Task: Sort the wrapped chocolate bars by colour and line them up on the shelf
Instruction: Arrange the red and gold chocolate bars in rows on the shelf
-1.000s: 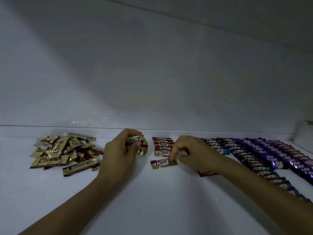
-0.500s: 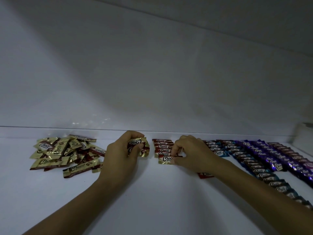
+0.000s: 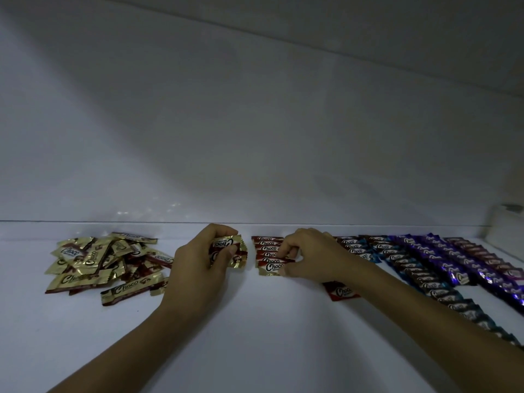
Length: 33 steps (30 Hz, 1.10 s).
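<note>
Chocolate bar [image 3: 270,268] at the near end of the short row [image 3: 268,248] on the shelf [image 3: 255,336], pinched at its edge by the right hand [image 3: 312,255]. Slide snug against its neighbour, ends flush, then let go. Left hand [image 3: 198,265] gripping a small bundle of bars [image 3: 230,250], probably gold-wrapped; keep close for feeding.

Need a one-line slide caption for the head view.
Right hand pinches a gold bar at the near end of its row; left hand holds spare bars; unsorted pile at left.
</note>
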Tool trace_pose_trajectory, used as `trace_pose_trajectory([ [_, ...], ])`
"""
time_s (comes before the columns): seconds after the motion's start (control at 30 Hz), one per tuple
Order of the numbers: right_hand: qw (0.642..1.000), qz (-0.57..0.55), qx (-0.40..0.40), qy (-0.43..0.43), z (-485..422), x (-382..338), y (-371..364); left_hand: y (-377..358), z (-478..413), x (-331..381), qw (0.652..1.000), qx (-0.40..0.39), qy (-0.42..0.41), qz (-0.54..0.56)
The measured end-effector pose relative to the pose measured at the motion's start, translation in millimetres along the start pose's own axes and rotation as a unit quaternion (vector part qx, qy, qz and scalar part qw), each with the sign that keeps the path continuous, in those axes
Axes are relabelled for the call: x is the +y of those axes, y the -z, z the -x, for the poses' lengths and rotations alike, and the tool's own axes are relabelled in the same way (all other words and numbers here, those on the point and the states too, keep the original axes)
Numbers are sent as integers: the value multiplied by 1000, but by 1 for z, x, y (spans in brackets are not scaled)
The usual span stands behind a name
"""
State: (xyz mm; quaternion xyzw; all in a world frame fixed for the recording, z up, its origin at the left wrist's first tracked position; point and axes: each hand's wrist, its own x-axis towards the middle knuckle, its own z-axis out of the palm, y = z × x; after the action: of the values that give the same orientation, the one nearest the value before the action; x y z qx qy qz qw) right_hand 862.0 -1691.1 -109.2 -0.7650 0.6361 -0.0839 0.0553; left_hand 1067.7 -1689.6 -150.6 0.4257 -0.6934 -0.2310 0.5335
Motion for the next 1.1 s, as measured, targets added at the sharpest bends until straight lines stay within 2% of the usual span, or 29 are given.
trace_pose_trajectory([
  [0.2, 1000, 16, -7, 6, -3, 0, 6, 0, 0, 0, 1000, -2, -1, 1],
  [0.33, 999, 13, 37, 26, 0, 1, 0, 0, -1, -2, 1000, -2, -6, -1],
  [0.5, 998, -25, 56, 23, -1, -2, -5, -1, -2, -4, 1000, 0, -7, -5],
  [1.1, 1000, -4, -3, 5, -8, -1, 3, 1, -1, 1, 1000, -5, -7, 0],
])
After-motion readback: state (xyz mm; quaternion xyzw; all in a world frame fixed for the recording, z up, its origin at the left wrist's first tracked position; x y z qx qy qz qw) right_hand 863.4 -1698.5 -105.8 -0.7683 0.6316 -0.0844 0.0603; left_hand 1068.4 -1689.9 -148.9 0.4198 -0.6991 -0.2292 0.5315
